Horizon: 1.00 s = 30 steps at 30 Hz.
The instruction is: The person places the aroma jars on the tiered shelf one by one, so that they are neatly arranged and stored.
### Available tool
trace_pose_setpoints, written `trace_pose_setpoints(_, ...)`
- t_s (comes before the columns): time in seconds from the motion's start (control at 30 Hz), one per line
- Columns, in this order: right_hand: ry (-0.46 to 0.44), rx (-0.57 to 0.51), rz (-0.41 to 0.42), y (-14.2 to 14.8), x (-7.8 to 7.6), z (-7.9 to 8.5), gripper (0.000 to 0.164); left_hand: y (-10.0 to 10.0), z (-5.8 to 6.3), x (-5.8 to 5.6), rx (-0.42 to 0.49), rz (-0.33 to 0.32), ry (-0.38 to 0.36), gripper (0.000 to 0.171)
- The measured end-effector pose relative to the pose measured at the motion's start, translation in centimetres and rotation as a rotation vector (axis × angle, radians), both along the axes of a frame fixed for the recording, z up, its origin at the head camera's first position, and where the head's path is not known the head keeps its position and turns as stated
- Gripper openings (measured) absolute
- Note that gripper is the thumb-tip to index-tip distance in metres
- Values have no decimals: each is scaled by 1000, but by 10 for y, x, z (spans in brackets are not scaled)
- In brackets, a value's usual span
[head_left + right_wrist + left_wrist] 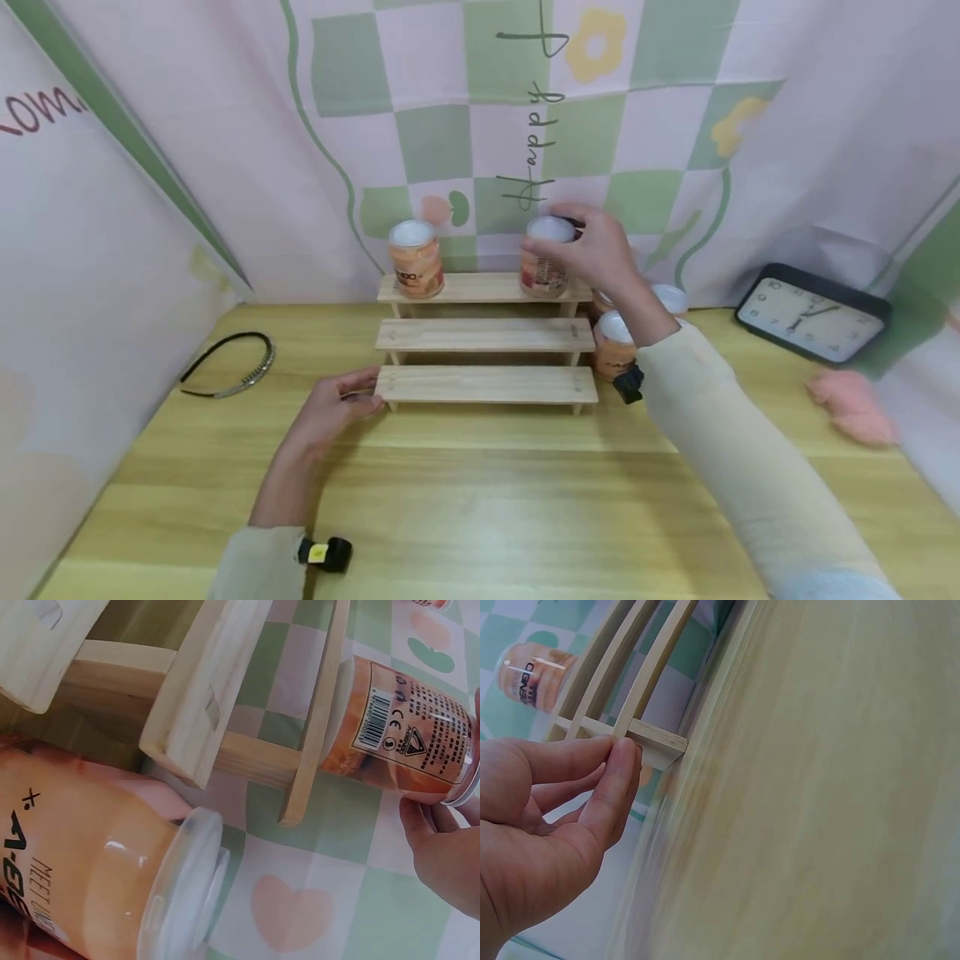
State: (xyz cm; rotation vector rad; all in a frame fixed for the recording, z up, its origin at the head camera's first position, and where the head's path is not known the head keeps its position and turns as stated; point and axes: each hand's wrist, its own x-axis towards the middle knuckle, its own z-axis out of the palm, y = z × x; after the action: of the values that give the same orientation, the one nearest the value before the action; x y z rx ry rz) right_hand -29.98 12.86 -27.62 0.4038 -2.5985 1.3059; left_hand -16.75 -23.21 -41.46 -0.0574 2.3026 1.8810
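A three-step wooden rack (483,335) stands on the table by the patterned backdrop. My right hand (602,254) grips an orange-labelled jar (542,273) near its clear lid, with the base at the right end of the top step. In the right wrist view, this jar's label (412,724) shows a barcode and small print. A matching jar (417,271) stands at the left end of the same step. My left hand (326,412) pinches the left end of the lowest step (656,736) between thumb and fingers. The two lower steps hold nothing.
Several more orange jars (615,346) stand on the table (480,500) just right of the rack, partly behind my right forearm. A black headband (264,358) lies at left. A dark-framed clock (810,317) and a pink fluffy item (855,406) are at right.
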Motion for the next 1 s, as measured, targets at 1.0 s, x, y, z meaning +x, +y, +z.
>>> trace_pose_setpoints(1.0,32,-84,47,36,19,-10,80,7,-7,2,13,48,35,55)
